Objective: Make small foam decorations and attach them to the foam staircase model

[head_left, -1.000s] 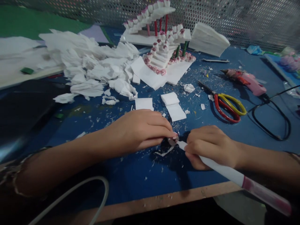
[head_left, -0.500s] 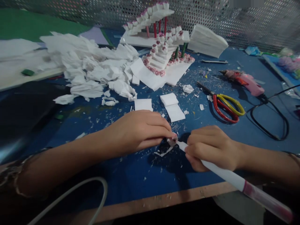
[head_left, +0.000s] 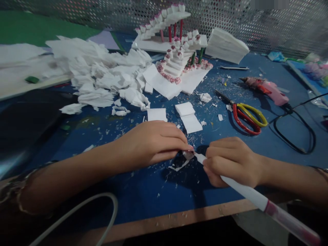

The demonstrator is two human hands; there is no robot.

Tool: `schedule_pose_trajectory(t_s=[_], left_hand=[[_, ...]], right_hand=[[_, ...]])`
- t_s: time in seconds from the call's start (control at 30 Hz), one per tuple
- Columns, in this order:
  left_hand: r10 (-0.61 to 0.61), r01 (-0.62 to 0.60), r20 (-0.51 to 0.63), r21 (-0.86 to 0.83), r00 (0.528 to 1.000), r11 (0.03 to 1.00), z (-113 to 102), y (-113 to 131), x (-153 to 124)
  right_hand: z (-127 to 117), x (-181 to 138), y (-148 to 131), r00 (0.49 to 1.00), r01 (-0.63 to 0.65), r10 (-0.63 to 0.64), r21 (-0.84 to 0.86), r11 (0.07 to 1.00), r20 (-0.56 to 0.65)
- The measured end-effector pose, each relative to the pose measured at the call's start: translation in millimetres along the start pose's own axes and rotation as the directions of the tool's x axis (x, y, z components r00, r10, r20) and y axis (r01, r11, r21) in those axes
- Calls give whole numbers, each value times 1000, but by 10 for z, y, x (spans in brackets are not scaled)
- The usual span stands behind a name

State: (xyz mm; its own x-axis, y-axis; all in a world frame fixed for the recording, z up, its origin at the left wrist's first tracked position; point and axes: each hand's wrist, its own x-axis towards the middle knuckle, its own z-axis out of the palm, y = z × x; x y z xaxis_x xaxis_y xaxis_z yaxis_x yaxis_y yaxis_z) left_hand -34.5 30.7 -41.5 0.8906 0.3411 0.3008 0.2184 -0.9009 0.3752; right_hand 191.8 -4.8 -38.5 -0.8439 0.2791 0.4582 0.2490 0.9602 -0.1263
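My right hand (head_left: 232,162) is closed around a white brush pen (head_left: 246,191) with dark pink liquid in its clear rear part. The pen's tip points left, at a small crumpled paper piece (head_left: 189,154) tinted pink. Fingertips of my left hand (head_left: 161,141) pinch that piece from the left, just above the blue tabletop. A thin torn paper strip (head_left: 183,165) lies under it. Beyond my fingers are a folded white paper piece (head_left: 189,118) and a white paper square (head_left: 156,114).
A white model staircase (head_left: 174,65) with pink paper flowers stands at the back. Left of it is a heap of crumpled tissue (head_left: 102,73). Scissors (head_left: 243,114) and a pink glue gun (head_left: 268,89) with a black cord lie at right. A white cable (head_left: 112,205) loops in front.
The pen tip and my right hand have shifted very slightly right from the small paper piece. My left hand keeps its pinch in place.
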Motion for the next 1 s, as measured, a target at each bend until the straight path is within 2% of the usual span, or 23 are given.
schedule_pose_trajectory(t_s=[0.2, 0.33, 0.5, 0.63, 0.8, 1.0], left_hand=[[-23, 23, 4, 2, 1000, 1000, 3, 1, -5], [-13, 13, -1, -9, 1000, 1000, -1, -6, -8], [-14, 14, -11, -14, 1000, 1000, 5, -1, -8], [-7, 7, -5, -11, 1000, 1000, 7, 0, -4], [-14, 14, -8, -8, 1000, 1000, 5, -8, -6], [-11, 11, -7, -7, 1000, 1000, -4, -1, -1]], right_hand=[[7, -10, 13, 1000, -19, 19, -11, 1000, -6], [7, -21, 14, 999, -36, 37, 57, 998, -11], [8, -23, 9, 999, -47, 47, 40, 998, -9], [12, -27, 15, 999, -44, 44, 101, 994, 2], [21, -32, 13, 996, -78, 80, 63, 995, -37], [23, -37, 19, 996, -88, 90, 80, 993, -17]])
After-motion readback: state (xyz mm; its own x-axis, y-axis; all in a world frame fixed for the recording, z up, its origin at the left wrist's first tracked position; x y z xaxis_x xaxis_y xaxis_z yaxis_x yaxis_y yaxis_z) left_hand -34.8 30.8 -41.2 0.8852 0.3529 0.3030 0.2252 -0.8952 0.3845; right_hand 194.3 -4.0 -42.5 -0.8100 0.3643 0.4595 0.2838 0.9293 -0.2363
